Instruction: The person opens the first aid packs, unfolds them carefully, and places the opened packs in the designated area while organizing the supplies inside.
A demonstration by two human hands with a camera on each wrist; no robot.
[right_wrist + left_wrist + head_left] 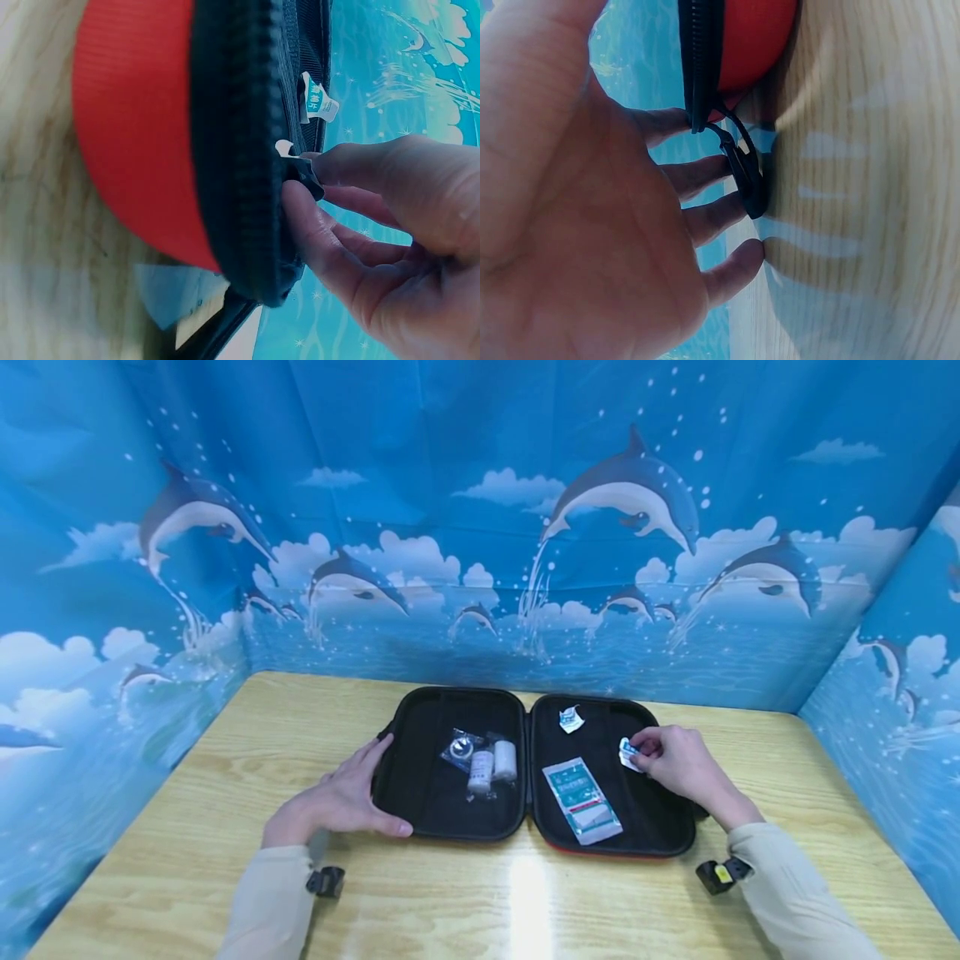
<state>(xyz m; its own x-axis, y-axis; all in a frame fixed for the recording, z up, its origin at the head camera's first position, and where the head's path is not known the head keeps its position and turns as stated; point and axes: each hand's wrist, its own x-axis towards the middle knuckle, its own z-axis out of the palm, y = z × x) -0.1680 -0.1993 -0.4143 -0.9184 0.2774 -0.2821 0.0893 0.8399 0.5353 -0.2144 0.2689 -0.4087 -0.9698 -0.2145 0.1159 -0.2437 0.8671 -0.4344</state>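
A zip-up case (450,837), red outside and black inside, lies unfolded on the table. My left hand (341,797) spreads along its left edge, thumb at the front corner and fingers straight. In the left wrist view, those fingers (709,221) lie by the black zipper pull (746,176). Over the right half, my right hand (682,764) pinches a small white-and-blue foil sachet (627,755) between thumb and fingers. A similar sachet (571,720) lies farther back in that half. Nearer the front is a flat green-and-white packet (582,802).
In the left half sit two white rolls, a wrapped one (481,772) and a thicker one (505,761), beside a ring-shaped roll in clear wrap (460,749). Blue dolphin-print curtains (420,527) hang behind and beside the wooden table (420,902).
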